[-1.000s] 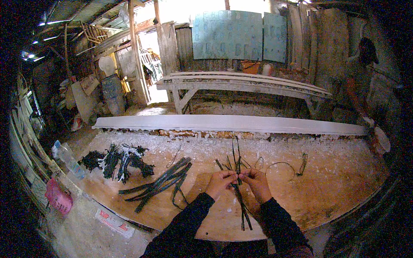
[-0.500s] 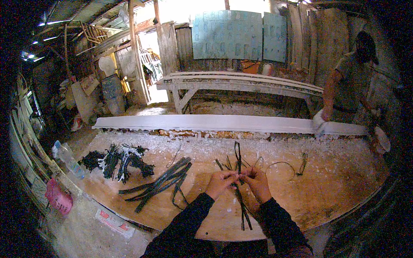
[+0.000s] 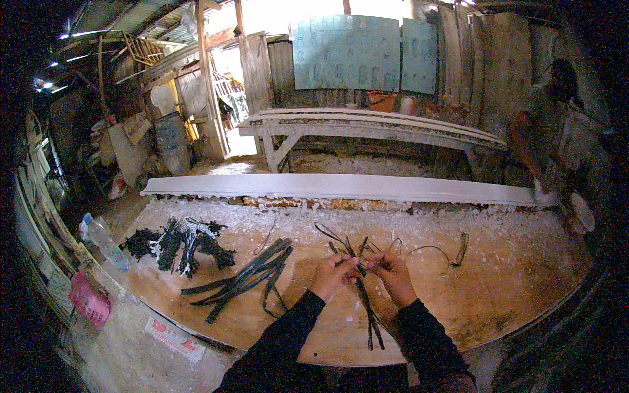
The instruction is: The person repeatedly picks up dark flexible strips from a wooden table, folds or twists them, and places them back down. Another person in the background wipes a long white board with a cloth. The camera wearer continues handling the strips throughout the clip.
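Note:
My left hand (image 3: 333, 276) and my right hand (image 3: 392, 274) meet over the wooden table (image 3: 498, 288), both pinching a small bundle of dark strips (image 3: 364, 295). The bundle's lower ends trail toward me between my forearms, and its upper ends fan out past my fingers. A loose pile of long dark strips (image 3: 246, 278) lies to the left of my left hand. Further left sits a heap of tied dark bundles with white bindings (image 3: 180, 243). A thin looped strip (image 3: 440, 253) rests to the right of my right hand.
A long white board (image 3: 341, 187) runs along the table's far side, with white crumbs scattered below it. A plastic bottle (image 3: 105, 241) and a pink object (image 3: 88, 300) lie at the left edge. Another person (image 3: 557, 131) stands at the far right beside a wooden bench (image 3: 367, 124).
My hands stay together on the strip bundle, its upper ends shifting slightly. The person at the right has changed posture and lowered an arm toward the board's end.

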Motion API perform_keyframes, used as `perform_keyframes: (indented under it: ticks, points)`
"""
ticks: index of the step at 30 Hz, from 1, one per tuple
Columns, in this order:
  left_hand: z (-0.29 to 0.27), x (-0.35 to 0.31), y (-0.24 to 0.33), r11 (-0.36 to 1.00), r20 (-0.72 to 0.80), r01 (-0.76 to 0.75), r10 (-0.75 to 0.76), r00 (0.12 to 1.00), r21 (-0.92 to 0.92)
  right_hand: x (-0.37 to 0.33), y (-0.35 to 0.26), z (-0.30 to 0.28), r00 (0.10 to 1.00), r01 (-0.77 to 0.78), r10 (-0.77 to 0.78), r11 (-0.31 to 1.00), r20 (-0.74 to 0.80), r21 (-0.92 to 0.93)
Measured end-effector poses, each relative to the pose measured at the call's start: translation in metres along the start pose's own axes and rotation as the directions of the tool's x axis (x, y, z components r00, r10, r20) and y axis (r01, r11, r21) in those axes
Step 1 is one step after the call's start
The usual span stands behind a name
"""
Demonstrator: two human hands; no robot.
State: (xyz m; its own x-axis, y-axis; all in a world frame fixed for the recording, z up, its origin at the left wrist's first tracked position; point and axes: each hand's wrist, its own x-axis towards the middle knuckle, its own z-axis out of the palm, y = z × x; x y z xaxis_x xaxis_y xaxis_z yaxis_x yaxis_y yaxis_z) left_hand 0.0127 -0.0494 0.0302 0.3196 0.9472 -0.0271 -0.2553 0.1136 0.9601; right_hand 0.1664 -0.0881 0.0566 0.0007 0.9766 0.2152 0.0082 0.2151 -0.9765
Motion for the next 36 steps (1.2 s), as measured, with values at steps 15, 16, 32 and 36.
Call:
perform_keyframes:
  ticks: [15, 16, 32, 36]
  points:
    - [0.003, -0.007, 0.013, 0.997, -0.003, -0.074, 0.074, 0.997, 0.012, -0.007, -0.007, 0.012, 0.911, 0.402, -0.404, 0.834, 0.078, -0.378]
    - [0.004, -0.007, 0.013, 0.998, -0.012, -0.065, 0.065, 0.998, 0.007, -0.007, -0.009, 0.012, 0.904, 0.414, -0.419, 0.809, 0.082, -0.417]
    - [0.006, -0.003, 0.000, 0.963, 0.061, -0.047, 0.065, 0.996, -0.264, -0.008, -0.004, 0.010, 0.946, -0.323, 0.291, 0.803, 0.143, 0.501]
    - [0.005, -0.004, -0.002, 0.979, 0.052, -0.009, 0.020, 0.998, -0.203, -0.013, -0.019, 0.019, 0.931, -0.355, 0.343, 0.773, 0.124, 0.525]
